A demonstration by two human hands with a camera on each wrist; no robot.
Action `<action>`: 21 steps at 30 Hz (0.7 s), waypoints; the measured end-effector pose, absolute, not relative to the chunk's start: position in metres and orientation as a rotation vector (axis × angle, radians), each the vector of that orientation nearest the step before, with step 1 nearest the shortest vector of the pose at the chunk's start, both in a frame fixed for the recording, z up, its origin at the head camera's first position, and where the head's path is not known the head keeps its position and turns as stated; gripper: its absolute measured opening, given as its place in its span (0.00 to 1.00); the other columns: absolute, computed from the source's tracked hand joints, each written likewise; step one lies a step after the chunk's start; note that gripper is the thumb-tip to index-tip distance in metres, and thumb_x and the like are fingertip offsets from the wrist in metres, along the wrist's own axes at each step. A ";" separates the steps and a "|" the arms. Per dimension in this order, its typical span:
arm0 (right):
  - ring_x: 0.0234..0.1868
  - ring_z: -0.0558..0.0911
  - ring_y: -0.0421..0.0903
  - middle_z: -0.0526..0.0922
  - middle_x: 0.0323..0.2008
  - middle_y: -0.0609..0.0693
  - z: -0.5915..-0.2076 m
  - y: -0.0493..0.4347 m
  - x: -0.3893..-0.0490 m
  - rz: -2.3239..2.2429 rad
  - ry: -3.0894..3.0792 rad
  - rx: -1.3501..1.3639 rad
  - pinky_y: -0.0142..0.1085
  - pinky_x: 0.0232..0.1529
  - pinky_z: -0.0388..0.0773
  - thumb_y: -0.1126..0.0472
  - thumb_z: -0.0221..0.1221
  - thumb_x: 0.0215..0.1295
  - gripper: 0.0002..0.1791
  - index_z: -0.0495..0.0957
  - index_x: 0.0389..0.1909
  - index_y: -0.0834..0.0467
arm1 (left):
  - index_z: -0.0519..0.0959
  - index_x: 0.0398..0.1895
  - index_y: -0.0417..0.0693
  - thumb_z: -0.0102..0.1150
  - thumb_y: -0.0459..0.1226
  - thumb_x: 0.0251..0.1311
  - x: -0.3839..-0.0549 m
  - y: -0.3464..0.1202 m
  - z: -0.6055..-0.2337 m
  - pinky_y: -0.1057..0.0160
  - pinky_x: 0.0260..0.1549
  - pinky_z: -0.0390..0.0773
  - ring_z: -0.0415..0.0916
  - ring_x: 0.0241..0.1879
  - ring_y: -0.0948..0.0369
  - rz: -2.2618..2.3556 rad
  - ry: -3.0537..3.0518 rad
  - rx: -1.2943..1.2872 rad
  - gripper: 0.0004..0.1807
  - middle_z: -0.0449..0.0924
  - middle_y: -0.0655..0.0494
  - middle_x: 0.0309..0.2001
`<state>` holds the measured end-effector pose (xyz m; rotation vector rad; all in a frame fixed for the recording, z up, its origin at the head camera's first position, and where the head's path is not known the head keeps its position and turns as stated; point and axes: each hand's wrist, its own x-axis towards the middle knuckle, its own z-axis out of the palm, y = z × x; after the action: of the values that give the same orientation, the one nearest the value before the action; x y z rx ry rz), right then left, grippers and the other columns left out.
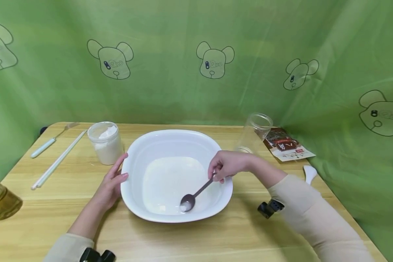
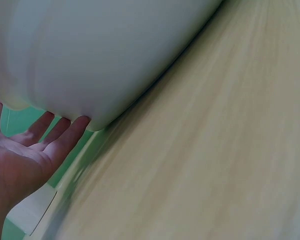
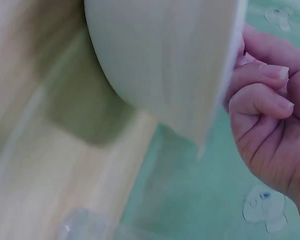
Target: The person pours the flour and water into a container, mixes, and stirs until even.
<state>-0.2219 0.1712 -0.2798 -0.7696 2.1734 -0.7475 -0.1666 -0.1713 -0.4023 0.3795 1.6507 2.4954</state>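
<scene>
A white oval basin [image 1: 170, 140] sits mid-table, with a pale, shiny layer covering its floor. My left hand [image 1: 109, 185] touches the basin's left side; its fingers [image 2: 67, 137] reach fairly straight against the outer wall, the thumb at the rim. Over the basin's right rim, my right hand [image 1: 227, 165] pinches the handle of a dark brown spoon [image 1: 201, 189]. The spoon slants down to the left, its bowl low over the basin floor, with something whitish in it. In the right wrist view the right hand's fingers [image 3: 260, 100] are curled, and the basin wall hides the spoon.
Left of the basin stand a jar of white powder [image 1: 108, 151] and, nearer the edge, an amber glass container [image 1: 3, 203]. Chopsticks [image 1: 60, 160] and a fork [image 1: 49, 143] lie there too. At right are a clear jar [image 1: 253, 133], a brown packet [image 1: 286, 143] and a white utensil [image 1: 310, 173].
</scene>
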 end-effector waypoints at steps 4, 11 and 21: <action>0.09 0.62 0.37 0.74 0.14 0.51 -0.269 0.185 -0.227 -0.712 2.279 -0.666 0.25 0.10 0.55 0.74 0.55 0.47 0.06 0.78 0.27 0.65 | 0.49 0.65 0.57 0.41 0.29 0.57 -0.167 -0.171 -0.403 0.59 0.37 0.74 0.70 0.43 0.58 2.492 1.651 0.373 0.32 0.56 0.48 0.54; 0.09 0.61 0.37 0.76 0.16 0.51 -0.271 0.189 -0.243 -0.765 2.530 -0.510 0.26 0.10 0.56 0.71 0.55 0.49 0.07 0.78 0.31 0.66 | 0.50 0.65 0.56 0.41 0.30 0.57 -0.166 -0.171 -0.402 0.59 0.36 0.75 0.71 0.42 0.58 2.493 1.653 0.377 0.32 0.57 0.47 0.53; 0.13 0.66 0.39 0.77 0.18 0.52 -0.302 0.149 -0.258 -0.973 2.592 -0.486 0.27 0.13 0.63 0.69 0.55 0.52 0.08 0.76 0.34 0.66 | 0.50 0.65 0.56 0.41 0.29 0.57 -0.166 -0.171 -0.402 0.58 0.36 0.75 0.71 0.43 0.58 2.494 1.651 0.403 0.32 0.58 0.47 0.52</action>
<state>-0.2578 0.1490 -0.3015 -0.4855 2.5922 -0.9728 -0.1657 -0.1710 -0.4016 0.4030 1.6512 2.4937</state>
